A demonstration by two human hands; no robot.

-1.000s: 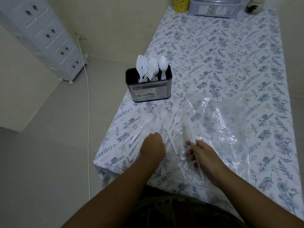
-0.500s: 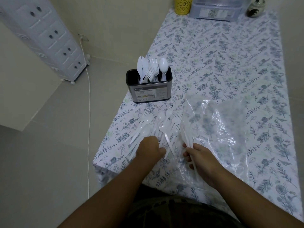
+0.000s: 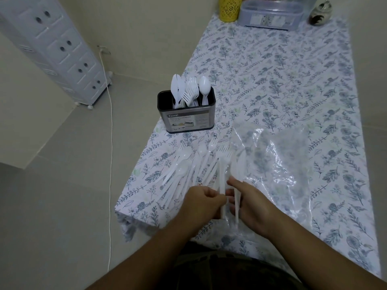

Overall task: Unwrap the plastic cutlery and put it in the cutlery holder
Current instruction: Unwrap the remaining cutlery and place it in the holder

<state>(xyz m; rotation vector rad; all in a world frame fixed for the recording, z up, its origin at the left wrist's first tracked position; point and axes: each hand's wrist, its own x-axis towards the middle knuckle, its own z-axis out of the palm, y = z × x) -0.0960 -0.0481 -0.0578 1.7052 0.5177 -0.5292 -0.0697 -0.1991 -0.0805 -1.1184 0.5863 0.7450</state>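
A dark cutlery holder [image 3: 189,120] stands near the table's left edge, with white plastic knives, forks and a spoon upright in it. A loose pile of white plastic cutlery [image 3: 188,166] lies fanned out on the floral tablecloth in front of it. My left hand [image 3: 202,200] is closed around the handles of several white pieces. My right hand [image 3: 248,200] touches it and grips a white piece [image 3: 237,197] by its handle. A crumpled clear plastic wrapper [image 3: 278,164] lies just right of the pile, under my right hand.
At the far end of the table [image 3: 293,84] stand a yellow cup [image 3: 229,7], a clear lidded box [image 3: 271,14] and a small round jar [image 3: 319,14]. A white drawer unit [image 3: 52,47] and a cable [image 3: 111,143] are on the floor to the left.
Both hands have come together over the near end of the pile. My left hand has gathered several handles, and my right hand has brought its piece across against them.
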